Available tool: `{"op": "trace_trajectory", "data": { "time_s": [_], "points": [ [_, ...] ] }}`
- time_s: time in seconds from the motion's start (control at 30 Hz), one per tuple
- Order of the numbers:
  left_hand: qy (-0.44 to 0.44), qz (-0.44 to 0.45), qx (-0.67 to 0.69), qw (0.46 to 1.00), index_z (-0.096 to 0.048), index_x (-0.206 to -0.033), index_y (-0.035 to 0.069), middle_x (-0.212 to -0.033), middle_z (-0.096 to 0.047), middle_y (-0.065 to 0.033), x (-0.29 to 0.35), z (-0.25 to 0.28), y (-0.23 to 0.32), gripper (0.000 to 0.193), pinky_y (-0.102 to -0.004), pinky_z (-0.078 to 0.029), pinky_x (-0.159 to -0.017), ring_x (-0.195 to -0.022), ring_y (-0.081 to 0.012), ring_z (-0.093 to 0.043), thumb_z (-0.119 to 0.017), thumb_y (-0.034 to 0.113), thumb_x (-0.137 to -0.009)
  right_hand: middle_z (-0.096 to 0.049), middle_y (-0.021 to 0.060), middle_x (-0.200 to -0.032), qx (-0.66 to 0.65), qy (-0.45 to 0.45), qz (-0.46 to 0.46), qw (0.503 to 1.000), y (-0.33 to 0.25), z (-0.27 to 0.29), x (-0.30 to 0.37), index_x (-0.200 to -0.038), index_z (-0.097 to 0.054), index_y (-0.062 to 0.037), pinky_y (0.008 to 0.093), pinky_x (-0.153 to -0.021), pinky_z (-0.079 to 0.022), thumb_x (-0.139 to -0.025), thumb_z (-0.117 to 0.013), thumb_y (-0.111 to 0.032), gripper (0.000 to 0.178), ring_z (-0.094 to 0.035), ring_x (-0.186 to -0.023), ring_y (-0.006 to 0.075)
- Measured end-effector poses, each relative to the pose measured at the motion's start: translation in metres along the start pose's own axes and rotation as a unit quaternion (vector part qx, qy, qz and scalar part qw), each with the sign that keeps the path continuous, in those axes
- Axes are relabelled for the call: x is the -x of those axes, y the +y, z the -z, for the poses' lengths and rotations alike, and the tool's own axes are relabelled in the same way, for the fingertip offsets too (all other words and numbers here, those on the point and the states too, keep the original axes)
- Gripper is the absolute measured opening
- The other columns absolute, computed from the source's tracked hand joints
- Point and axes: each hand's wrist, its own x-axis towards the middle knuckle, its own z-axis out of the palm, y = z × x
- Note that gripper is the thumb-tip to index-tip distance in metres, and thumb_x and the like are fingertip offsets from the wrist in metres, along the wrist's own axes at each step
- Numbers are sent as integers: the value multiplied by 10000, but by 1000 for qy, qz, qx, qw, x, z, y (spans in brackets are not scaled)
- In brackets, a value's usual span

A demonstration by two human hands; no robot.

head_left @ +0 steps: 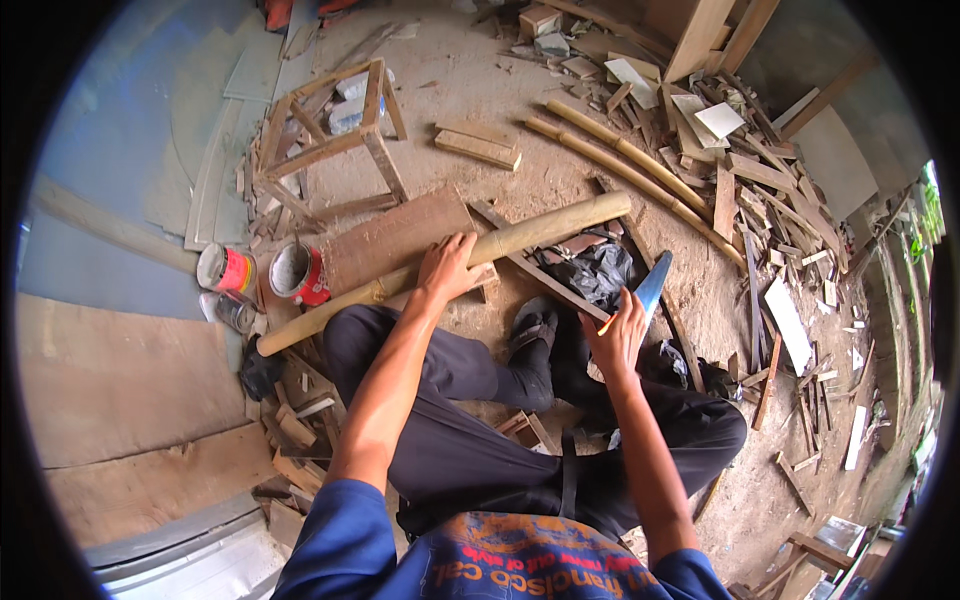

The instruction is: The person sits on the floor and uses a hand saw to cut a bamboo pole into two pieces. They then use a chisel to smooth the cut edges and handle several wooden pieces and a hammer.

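A thick bamboo pole (545, 226) slants across in front of me, from lower left up to the right. My left hand (448, 268) grips it near its middle, fingers over its far side. My right hand (615, 335) is closed round a hand saw with a tapered blue blade (654, 284) pointing up and away, apart from the pole. Its handle is hidden by the palm. A thin orange stick like a pencil (605, 326) pokes out between the same fingers. Beneath the pole lies a brown wooden board (385, 240).
Two paint cans (301, 272) (226, 268) stand at the left beside a wooden stool frame (375, 130). A black plastic bag (590, 272) lies between wooden strips. Two bamboo lengths (630, 150) and a heap of wood scraps (745, 175) cover the right. A wood block (478, 146) lies ahead.
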Motion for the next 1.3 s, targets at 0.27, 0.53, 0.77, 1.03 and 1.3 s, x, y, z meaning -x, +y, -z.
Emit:
{"op": "trace_trajectory", "data": {
  "time_s": [0.27, 0.53, 0.77, 1.03, 1.3],
  "points": [
    [-28, -116, 69, 990, -539, -1350, 8, -1244, -627, -224, 9, 74, 36, 710, -452, -523, -947, -1115, -379, -639, -767, 432, -828, -552, 175, -1197, 157, 28, 359, 919, -94, 70, -112, -1266, -523, -24, 460, -1061, -380, -773, -727, -210, 565, -514, -1226, 334],
    [-120, 71, 6, 990, -632, -1045, 37, -959, -713, -242, 20, 126, 33, 516, -466, -561, -813, -942, -406, -697, -821, 386, -716, -663, 119, -884, 199, 10, 443, 874, -81, 88, -162, -1032, -620, -10, 396, -763, -521, -776, -639, -196, 317, -675, -838, 275],
    [-139, 153, -41, 977, -702, -1045, -14, -921, -725, -261, 5, 113, 33, 503, -477, -584, -724, -844, -373, -735, -783, 360, -718, -727, 189, -935, 178, -207, 186, 944, -92, 64, -154, -1048, -679, 1, 440, -784, -576, -761, -673, -201, 351, -729, -882, 336],
    [15, 134, 31, 990, -695, -1037, -14, -897, -716, -268, -37, 169, 20, 497, -463, -584, -773, -871, -400, -720, -769, 345, -702, -713, 218, -890, -5, -91, 86, 992, -93, 77, -150, -964, -654, -19, 475, -781, -562, -722, -757, -309, 392, -706, -849, 404],
    [100, 40, 21, 994, -658, -1042, 55, -866, -714, -234, -5, 158, -1, 445, -487, -572, -746, -857, -425, -698, -767, 320, -701, -679, 140, -980, -188, 2, 177, 966, -93, 97, -132, -1077, -643, -67, 443, -938, -445, -654, -848, -214, 492, -635, -1004, 334]
  ]
}}
